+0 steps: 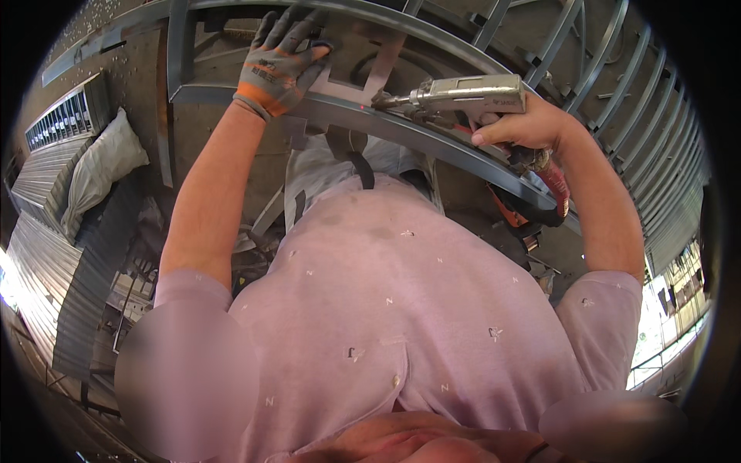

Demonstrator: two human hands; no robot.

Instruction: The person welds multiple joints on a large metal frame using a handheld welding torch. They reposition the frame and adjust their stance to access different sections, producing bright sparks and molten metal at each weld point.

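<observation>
My left hand point(279, 71), in a grey and orange glove, lies with fingers stretched out over a shiny metal strip point(343, 90). That strip sits against the near bar point(429, 141) of a metal frame. My bare right hand point(527, 122) is wrapped round the handle of a silver welding gun point(469, 94). The gun's thin nozzle points left, its tip close to the strip and the bar. A small red light spot shows on the bar near the tip. I cannot tell whether the tip touches the metal.
A red and black hose point(554, 184) hangs from the gun's grip. Curved metal bars point(617, 85) stand in a row at the right. On the left are a stuffed white sack point(108, 163) and corrugated sheets point(48, 262). An orange and black object point(506, 207) lies below the frame.
</observation>
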